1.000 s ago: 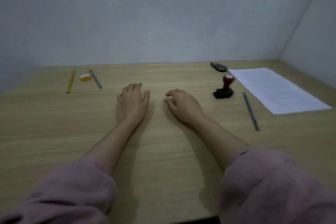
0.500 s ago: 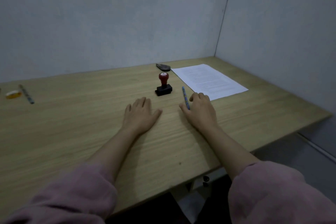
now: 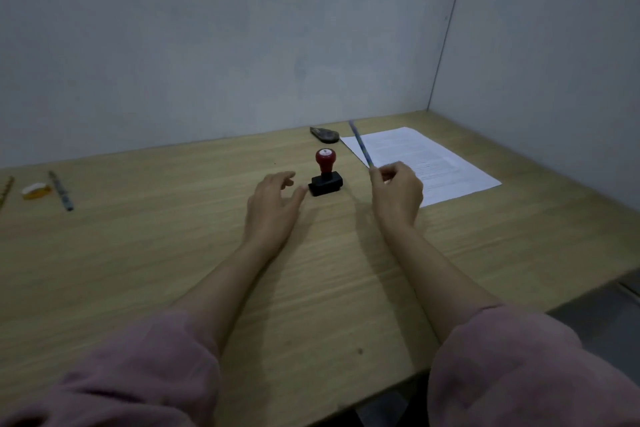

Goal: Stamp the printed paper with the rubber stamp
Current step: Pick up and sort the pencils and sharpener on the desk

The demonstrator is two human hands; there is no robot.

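The rubber stamp (image 3: 325, 173), red knob on a black base, stands upright on the wooden table (image 3: 173, 253). The printed paper (image 3: 426, 156) lies flat to its right, near the back corner. My left hand (image 3: 273, 208) hovers just left of the stamp, fingers apart, not touching it. My right hand (image 3: 398, 194) is raised in front of the paper's near left part, pinching a blue pencil (image 3: 360, 144) that tilts up and away over the paper.
A dark flat object (image 3: 324, 134) lies by the back wall behind the stamp. At far left lie a yellow tape roll (image 3: 35, 191), another blue pencil (image 3: 61, 191) and a yellow stick (image 3: 5, 191). The table's front edge runs diagonally at lower right.
My right hand has picked the blue pencil up off the table and raised it over the paper. My left hand has lifted and moved towards the stamp. The view shifted slightly.
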